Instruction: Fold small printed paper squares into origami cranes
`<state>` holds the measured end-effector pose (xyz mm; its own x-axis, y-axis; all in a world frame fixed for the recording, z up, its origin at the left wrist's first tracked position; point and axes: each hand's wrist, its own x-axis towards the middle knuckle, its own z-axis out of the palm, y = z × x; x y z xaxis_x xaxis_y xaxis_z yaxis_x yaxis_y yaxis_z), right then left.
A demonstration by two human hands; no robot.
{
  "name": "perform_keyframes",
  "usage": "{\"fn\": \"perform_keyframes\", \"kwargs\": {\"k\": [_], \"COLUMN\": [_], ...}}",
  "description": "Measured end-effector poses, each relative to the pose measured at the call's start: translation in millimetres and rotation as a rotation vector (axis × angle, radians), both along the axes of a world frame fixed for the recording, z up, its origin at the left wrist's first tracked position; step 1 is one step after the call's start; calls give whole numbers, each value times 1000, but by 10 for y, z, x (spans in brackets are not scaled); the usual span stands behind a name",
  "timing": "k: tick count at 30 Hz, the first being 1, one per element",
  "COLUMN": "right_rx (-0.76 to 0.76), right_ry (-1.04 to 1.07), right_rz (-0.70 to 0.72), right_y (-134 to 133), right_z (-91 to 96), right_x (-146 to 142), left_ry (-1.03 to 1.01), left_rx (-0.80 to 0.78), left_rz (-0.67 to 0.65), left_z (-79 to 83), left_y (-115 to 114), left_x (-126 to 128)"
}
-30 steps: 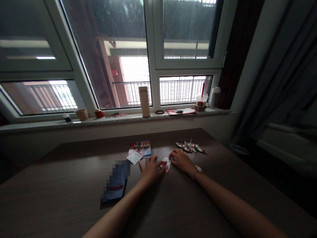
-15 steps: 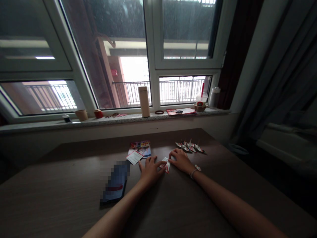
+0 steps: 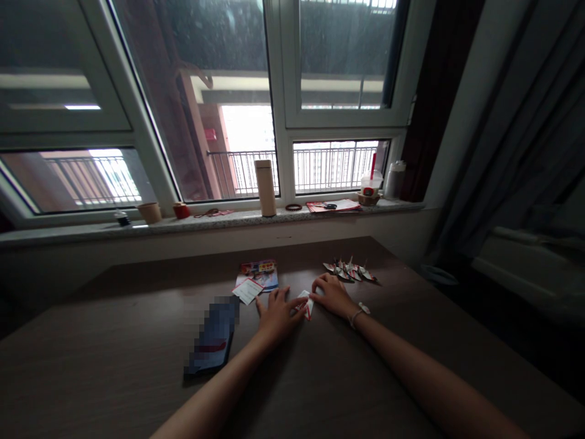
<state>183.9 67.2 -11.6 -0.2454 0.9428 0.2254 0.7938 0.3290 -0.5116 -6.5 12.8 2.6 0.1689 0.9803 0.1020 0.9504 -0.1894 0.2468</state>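
White and red-edged, a small folded paper (image 3: 309, 306) lay on the bench (image 3: 137, 366) between the two hands. One corner pointed back toward the person, a little to the right, and the red showed along the edges that met there. Its long axis seemed to run from far to near, though the left fingers covered part of it, so the full outline could not be told.

The left hand (image 3: 278, 316) was palm down, thumb and forefinger reaching over the paper's left side and the other fingers spread toward the bench. The right hand (image 3: 336, 296) was bent, its fingertips at the paper's upper right edge, and a bracelet (image 3: 359, 315) circled the wrist. Both touched the paper; whether either pinched it or only pressed it down, I could not tell.

Just beyond the left hand, a white card (image 3: 248, 291) overlapped a colourful booklet (image 3: 269, 278). Left of that hand was a phone (image 3: 212, 341), its screen blurred out, lying with its length slanting away. Beyond the right hand sat a cluster of pointed paper pieces (image 3: 350, 270), close together.

On the sill (image 3: 219, 222) behind stood a tall beige bottle (image 3: 265, 189), with scissors (image 3: 329, 206) on red-and-white sheets (image 3: 350, 207) to its right and a brown pot (image 3: 150, 212) to its left.
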Motion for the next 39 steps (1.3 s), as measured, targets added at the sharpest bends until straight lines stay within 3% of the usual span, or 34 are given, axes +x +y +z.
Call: {"fn": "perform_keyframes", "kwargs": {"k": [12,22,39], "right_rx": [-44,52,13], "right_ry": [0,36,5], "right_rz": [65,89,157], "right_y": [62,7,-93], "right_z": [-33,-81,32], "right_x": [84,107,123], "left_ry": [24,9,19], "left_rx": [9,9,25], "left_rz": [-6,-5,-1], "left_z": [27,6,-23], "left_y": [-17,-22,-3], "left_x": [22,18,9]}}
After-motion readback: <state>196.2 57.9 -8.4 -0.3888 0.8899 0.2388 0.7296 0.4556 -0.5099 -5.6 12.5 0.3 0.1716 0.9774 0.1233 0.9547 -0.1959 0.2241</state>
